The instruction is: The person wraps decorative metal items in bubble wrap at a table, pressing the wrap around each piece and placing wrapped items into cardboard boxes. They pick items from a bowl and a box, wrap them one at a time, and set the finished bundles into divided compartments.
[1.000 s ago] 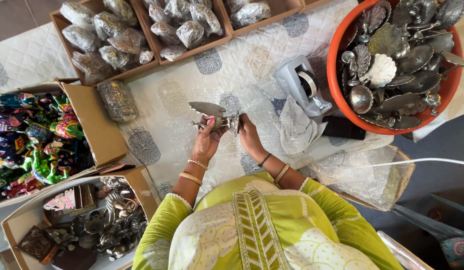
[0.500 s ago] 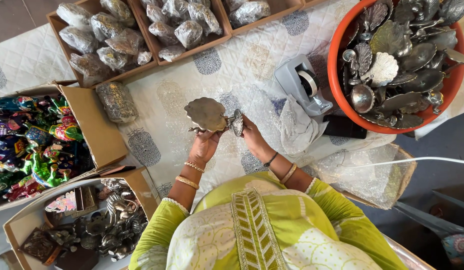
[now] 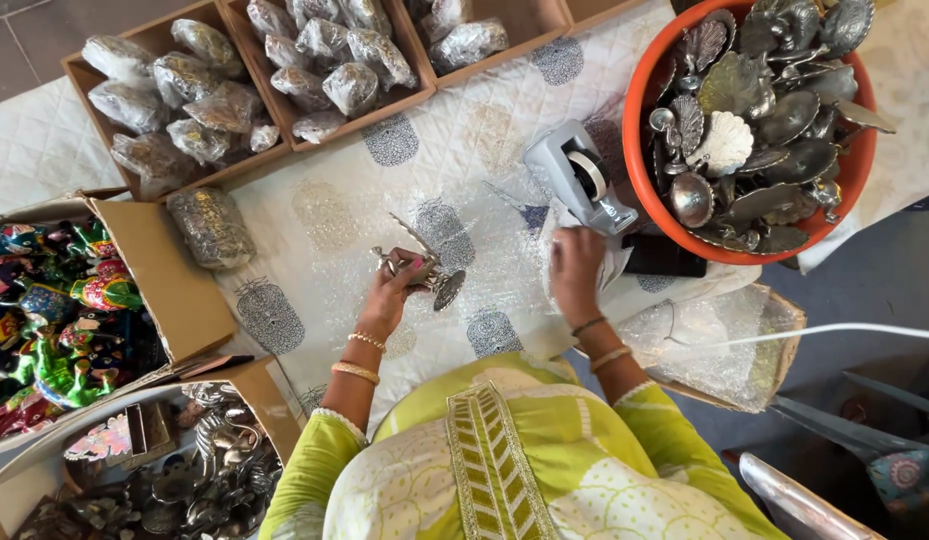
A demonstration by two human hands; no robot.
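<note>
Closed around a small silver metal piece [image 3: 425,268], the left hand [image 3: 393,292] holds it just above the white quilted surface [image 3: 325,210], near the middle of the sheet of bubble wrap [image 3: 485,240] that lies there. The piece looks like a leaf-shaped dish on a stand, but its exact form is hard to see.

Far left, an open carton holds colourful painted figures [image 3: 45,320], and below it another carton [image 3: 165,470] holds dark metal items. At the top left, two cardboard trays carry wrapped bundles [image 3: 185,100]; one wrapped bundle [image 3: 211,226] lies alone on the surface beside the carton flap.

To the right of the piece, the right hand [image 3: 577,265] rests palm down with its fingers curled on the bubble wrap, just below a grey tape dispenser [image 3: 582,178]. I cannot tell whether its grip pinches the wrap or only presses it. A black flat object [image 3: 665,257] lies just beside this hand.

Further right, an orange tub [image 3: 640,130] is full of silver dishes and spoons [image 3: 755,110]. Below it, a carton holds more bubble wrap [image 3: 715,340].
</note>
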